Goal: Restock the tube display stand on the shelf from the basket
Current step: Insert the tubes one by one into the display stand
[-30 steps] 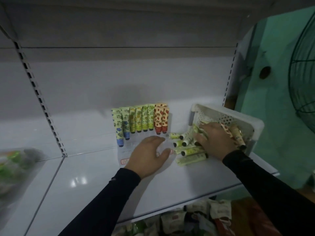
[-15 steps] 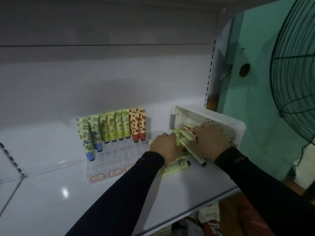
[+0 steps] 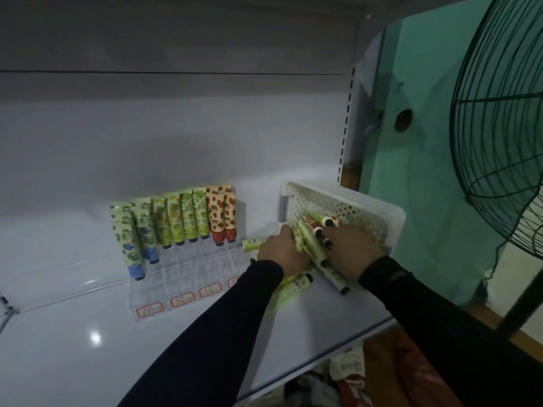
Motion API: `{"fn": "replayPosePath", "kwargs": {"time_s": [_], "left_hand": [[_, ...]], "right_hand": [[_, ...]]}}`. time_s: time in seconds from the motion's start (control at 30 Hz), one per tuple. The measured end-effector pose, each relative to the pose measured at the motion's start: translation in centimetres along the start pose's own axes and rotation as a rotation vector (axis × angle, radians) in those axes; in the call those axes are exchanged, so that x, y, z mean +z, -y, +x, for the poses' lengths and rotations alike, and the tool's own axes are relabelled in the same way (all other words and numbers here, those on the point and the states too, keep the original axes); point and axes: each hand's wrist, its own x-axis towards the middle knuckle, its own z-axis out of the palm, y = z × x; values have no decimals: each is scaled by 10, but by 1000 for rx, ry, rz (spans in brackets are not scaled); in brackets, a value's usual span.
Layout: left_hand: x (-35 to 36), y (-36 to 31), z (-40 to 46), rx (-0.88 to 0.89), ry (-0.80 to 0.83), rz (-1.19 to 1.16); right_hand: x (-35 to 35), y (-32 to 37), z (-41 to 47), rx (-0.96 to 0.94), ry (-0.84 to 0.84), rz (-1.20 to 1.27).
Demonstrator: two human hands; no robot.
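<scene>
A clear tiered tube display stand point(image 3: 182, 277) sits on the white shelf point(image 3: 73, 333), its back row filled with upright green, blue-capped and red strawberry tubes point(image 3: 176, 221). A white perforated basket point(image 3: 367, 207) lies tipped at the stand's right, with loose tubes point(image 3: 296, 286) spilled onto the shelf. My left hand point(image 3: 282, 251) and my right hand point(image 3: 351, 248) meet at the basket's mouth. Both grip a bundle of tubes point(image 3: 311, 236) between them, fingers curled around it.
A dark wire fan point(image 3: 499, 127) stands at the right, close to my right arm. A green wall point(image 3: 426, 142) lies behind the basket. Packaged goods point(image 3: 338, 377) fill the level below the shelf edge.
My left hand left the stand's front and moved right to the tube pile. Both hands now gather tubes at the basket. The view has shifted to the right.
</scene>
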Motion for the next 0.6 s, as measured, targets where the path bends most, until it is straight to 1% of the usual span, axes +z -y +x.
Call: {"fn": "replayPosePath", "kwargs": {"time_s": [0.1, 0.17, 0.3, 0.37, 0.47, 0.53, 0.6], "left_hand": [[-1, -5, -5, -6, 28, 72], [-3, -10, -7, 8, 17, 100], [-6, -10, -10, -34, -10, 32], [-9, -7, -14, -58, -34, -102], [-17, -6, -23, -58, -61, -373], [-23, -7, -28, -56, -82, -511], [-29, -9, -34, -67, -82, -666]], "right_hand": [[3, -3, 0, 15, -23, 14], [3, -6, 1, 39, -27, 23], [-2, -5, -1, 52, 0, -29], [-5, -3, -3, 50, -20, -58], [-8, -1, -5, 29, -126, -69], [-10, 0, -2, 21, -208, 20], [-12, 3, -1, -6, -342, 118]]}}
